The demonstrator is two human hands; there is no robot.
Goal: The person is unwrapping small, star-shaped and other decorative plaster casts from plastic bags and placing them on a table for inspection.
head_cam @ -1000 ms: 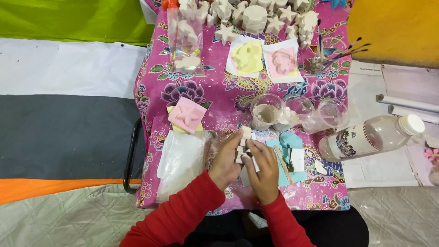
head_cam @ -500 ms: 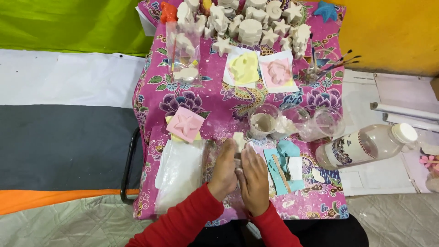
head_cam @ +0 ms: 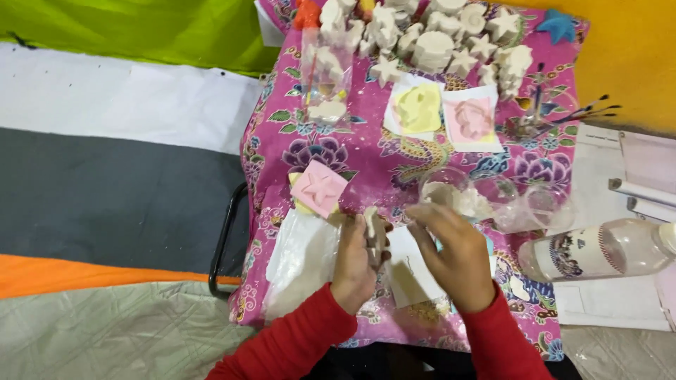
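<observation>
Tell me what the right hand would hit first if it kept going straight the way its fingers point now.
The right hand points up and to the left, toward the clear plastic cup just beyond its fingertips. That cup looks like the first thing in line, though depth is hard to judge from overhead and the hand may pass above it.

I see a matt, chalky white plaster piece [head_cam: 371, 226] in my left hand [head_cam: 357, 271]. The table wears a smooth pink floral cloth [head_cam: 366, 158]. The square pink mould [head_cam: 319, 188] looks rubbery, the clear plastic bottle [head_cam: 598, 250] glossy, the sleeves red knit.
</observation>
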